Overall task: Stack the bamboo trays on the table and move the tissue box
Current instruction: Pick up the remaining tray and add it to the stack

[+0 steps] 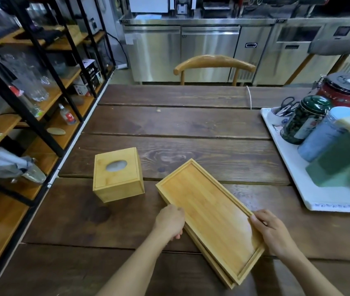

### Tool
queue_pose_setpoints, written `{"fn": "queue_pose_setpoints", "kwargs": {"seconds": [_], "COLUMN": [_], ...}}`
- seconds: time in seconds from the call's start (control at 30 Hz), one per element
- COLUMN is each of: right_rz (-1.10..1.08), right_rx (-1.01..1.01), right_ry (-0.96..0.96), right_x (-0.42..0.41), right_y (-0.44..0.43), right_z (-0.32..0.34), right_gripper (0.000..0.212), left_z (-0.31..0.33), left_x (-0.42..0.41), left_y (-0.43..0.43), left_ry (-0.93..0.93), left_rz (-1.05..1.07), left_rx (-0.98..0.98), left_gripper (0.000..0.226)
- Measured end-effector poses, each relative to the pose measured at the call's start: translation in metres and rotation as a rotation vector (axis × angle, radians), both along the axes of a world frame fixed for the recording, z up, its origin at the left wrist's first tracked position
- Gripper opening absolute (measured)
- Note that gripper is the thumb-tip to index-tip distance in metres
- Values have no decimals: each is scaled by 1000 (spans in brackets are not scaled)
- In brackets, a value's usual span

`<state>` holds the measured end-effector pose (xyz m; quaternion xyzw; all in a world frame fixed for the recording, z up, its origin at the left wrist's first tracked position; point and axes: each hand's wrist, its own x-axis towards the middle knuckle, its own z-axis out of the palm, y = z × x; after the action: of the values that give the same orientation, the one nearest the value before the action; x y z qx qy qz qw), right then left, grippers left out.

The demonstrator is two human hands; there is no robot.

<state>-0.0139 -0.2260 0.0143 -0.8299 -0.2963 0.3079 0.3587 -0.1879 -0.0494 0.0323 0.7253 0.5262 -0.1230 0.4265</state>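
Two long bamboo trays (208, 216) lie stacked at an angle on the dark wooden table (191, 124), near its front edge. Only an edge of the lower tray (218, 272) shows under the top one. My left hand (169, 221) grips the stack's left long side. My right hand (270, 227) grips the right long side, fingers curled over the rim. A square bamboo tissue box (117, 174) with an oval slot stands upright to the left of the trays, apart from both hands.
A white tray (310, 195) with tins, jars and a green block fills the table's right side. A wooden chair (214, 63) stands at the far edge. Black-framed shelves (41, 116) with glassware run along the left. Steel cabinets line the back.
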Motion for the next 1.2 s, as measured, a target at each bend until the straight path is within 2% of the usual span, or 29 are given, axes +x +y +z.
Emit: {"fn": "queue_pose_setpoints", "kwargs": {"seconds": [0.1, 0.13, 0.2, 0.3, 0.37, 0.47, 0.53, 0.73, 0.83, 0.9, 1.0, 1.2], "right_rz": [34, 54, 102, 193, 215, 207, 177, 12, -54, -97, -193, -325], "right_rx": [-57, -80, -120, -198, -237, -241, -214, -170, -158, -152, -162, -155], "right_ry": [-17, -21, 8, 76, 79, 56, 44, 23, 13, 7, 11, 11], "right_x": [5, 7, 10, 10, 13, 15, 15, 29, 47, 60, 84, 131], "right_y": [2, 3, 7, 15, 18, 18, 18, 21, 23, 25, 25, 34], "right_z": [1, 3, 6, 12, 14, 15, 13, 6, 8, 10, 7, 4], "right_gripper": [12, 18, 25, 17, 22, 27, 25, 23, 21, 28, 22, 31], "left_z": [-6, -7, -5, 4, 1, -11, -20, -40, -34, -30, -28, -30], "left_x": [-6, -9, -15, -15, -6, 9, 17, 45, 77, 99, 133, 200], "left_y": [-1, -2, -7, -25, -34, -39, -39, -28, -22, -18, -11, 0], "left_ry": [25, 8, -55, -50, -26, -50, -83, -191, -159, -117, -65, -37], "left_rz": [36, 99, 228, 260, 256, 366, 405, 351, 255, 130, -16, -113], "left_rx": [123, 108, -75, -419, -466, -458, -447, -318, -204, -66, 48, 205], "left_gripper": [41, 44, 61, 78, 73, 52, 50, 41, 40, 38, 39, 40]}}
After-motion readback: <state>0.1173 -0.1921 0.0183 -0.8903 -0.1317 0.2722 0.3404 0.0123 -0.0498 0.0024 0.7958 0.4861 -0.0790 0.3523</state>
